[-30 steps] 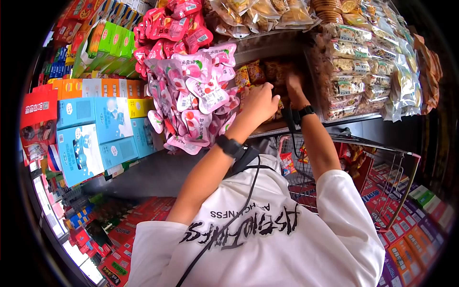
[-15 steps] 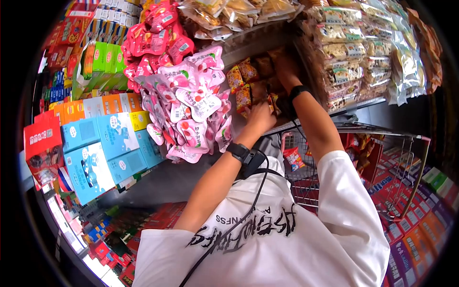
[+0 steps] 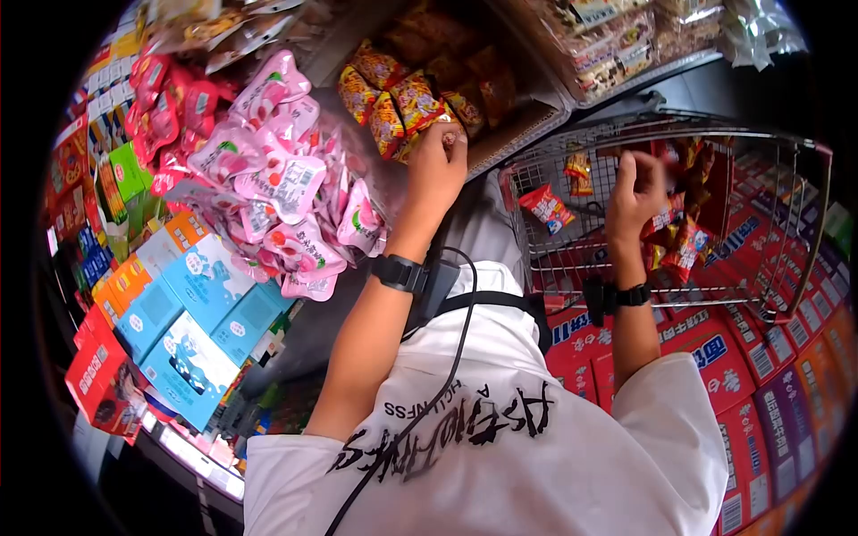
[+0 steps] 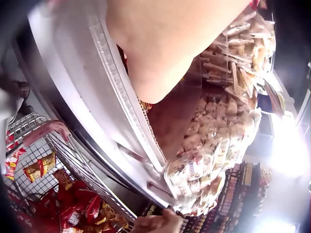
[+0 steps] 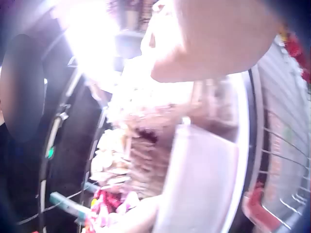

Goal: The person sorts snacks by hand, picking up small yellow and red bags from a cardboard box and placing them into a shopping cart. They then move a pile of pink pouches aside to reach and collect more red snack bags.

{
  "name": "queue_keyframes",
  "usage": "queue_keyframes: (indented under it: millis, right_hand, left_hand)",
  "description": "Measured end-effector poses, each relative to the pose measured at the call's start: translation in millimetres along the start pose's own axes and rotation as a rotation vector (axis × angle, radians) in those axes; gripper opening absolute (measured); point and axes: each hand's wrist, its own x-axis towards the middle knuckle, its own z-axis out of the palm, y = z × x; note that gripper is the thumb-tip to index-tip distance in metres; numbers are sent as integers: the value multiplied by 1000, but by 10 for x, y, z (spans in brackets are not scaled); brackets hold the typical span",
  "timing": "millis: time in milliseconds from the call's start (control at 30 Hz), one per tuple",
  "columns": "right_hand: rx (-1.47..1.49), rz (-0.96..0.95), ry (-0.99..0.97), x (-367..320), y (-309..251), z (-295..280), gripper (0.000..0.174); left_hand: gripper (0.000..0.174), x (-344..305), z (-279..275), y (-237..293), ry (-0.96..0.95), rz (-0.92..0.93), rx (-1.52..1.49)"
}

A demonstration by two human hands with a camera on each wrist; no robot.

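At the front of a cardboard box (image 3: 529, 134) my left hand (image 3: 436, 174) curls its fingers on a small yellow-and-red snack packet, mostly hidden by the hand. Several like packets (image 3: 416, 100) lie close behind the fingertips. My right hand (image 3: 636, 201) is above the shopping cart (image 3: 559, 259), fingers loosely bent, with nothing visible in its grasp. Below and to its left, small yellow-and-red packets (image 3: 579, 172) appear in the cart, near a red snack bag (image 3: 547, 209). In the left wrist view, the back of my left hand (image 4: 160, 53) covers part of the box.
Pink candy bags (image 3: 286, 179) are heaped left of the box. Clear-wrapped snacks (image 3: 608, 49) stand to its right. More red bags (image 3: 686, 246) lie in the cart, whose wire rim (image 3: 733, 134) borders the right hand. Blue cartons (image 3: 201, 281) fill the left side.
My right hand has come out of the box and moved right and down over the cart. The left hand stays at the box's front. The head view has swung right.
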Motion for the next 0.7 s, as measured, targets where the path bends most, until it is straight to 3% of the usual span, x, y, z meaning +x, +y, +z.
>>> queue_keyframes:
  millis: [100, 167, 200, 300, 333, 433, 533, 633, 700]
  right_hand:
    - [-66, 401, 138, -495, 1150, -202, 14]
    - [-338, 465, -15, -697, 1749, -227, 25]
    - [-420, 567, -176, -784, 2040, -242, 43]
    - [-690, 395, -336, -946, 2602, -118, 54]
    - [-578, 476, -303, -913, 2650, -60, 67]
    - [-698, 672, -264, -779, 3014, 159, 75]
    - [-749, 889, -303, -585, 3018, 293, 76]
    - [-684, 1064, -503, -400, 2948, 283, 72]
    - [-664, 1113, -416, -571, 3158, 369, 69]
  left_hand:
    - [21, -1, 8, 85, -3, -7, -15]
    - [18, -7, 34, 112, 6, 33, 26]
    - [17, -4, 35, 128, 3, 35, 31]
    - [17, -11, 15, 141, -27, 8, 69]
    - [17, -11, 22, 125, -39, -8, 92]
    - [15, -9, 17, 125, -52, -12, 89]
    - [15, -19, 48, 71, -31, -32, 63]
    - [16, -25, 58, -10, -39, -75, 32]
    - [17, -65, 52, -27, -57, -112, 1]
